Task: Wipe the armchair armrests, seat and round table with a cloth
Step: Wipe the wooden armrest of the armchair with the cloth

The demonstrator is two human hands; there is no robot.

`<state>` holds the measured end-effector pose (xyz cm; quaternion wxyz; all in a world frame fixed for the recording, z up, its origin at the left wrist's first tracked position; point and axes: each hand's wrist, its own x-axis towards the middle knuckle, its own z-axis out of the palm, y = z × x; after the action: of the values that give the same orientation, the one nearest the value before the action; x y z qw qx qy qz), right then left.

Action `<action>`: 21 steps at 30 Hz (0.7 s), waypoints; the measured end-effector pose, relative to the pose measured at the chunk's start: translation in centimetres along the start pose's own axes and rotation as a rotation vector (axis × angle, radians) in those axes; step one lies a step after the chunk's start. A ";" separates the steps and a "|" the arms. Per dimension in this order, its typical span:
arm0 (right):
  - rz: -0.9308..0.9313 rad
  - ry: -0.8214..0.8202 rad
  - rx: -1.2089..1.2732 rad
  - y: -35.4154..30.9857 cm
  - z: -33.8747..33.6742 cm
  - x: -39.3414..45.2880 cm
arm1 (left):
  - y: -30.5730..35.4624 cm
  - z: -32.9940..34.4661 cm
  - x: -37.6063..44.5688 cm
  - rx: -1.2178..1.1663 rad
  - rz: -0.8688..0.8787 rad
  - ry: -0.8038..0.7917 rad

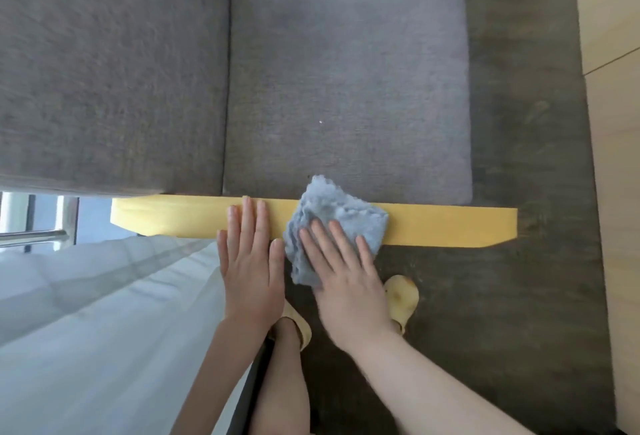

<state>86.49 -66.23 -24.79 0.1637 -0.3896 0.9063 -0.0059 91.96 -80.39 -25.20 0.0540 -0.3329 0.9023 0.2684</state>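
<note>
- Cloth (334, 223): right hand (346, 272) lies flat and open on it, pressing, on the yellow armrest (450, 226).
- Left hand (251, 261) lies flat, holding nothing.
- Push slowly toward the end.

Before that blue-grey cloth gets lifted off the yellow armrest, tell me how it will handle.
The cloth will probably go limp: it lies crumpled, its near edge drooping over the yellow armrest. Its fluffy pile suggests it is light and grips rather than slides. Only the right hand presses it flat, so it would likely bunch when pushed.
</note>
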 end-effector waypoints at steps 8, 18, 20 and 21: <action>0.431 0.120 0.179 3.8 -1.7 2.5 | 3.3 1.7 0.3 -0.007 0.046 -0.032; 0.562 0.158 0.119 13.7 -1.3 -2.0 | 8.7 4.6 -0.7 0.087 0.209 -0.147; 0.601 0.166 0.179 11.1 -1.5 -0.6 | 9.6 5.2 -0.7 0.084 0.182 -0.139; 0.482 0.145 0.177 9.6 -1.1 -1.0 | 10.1 5.3 -0.6 0.076 0.167 -0.135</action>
<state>80.00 -58.97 -24.84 0.1287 -0.1454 0.9782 -0.0740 85.69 -70.88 -25.03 0.1047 -0.2353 0.9309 0.2591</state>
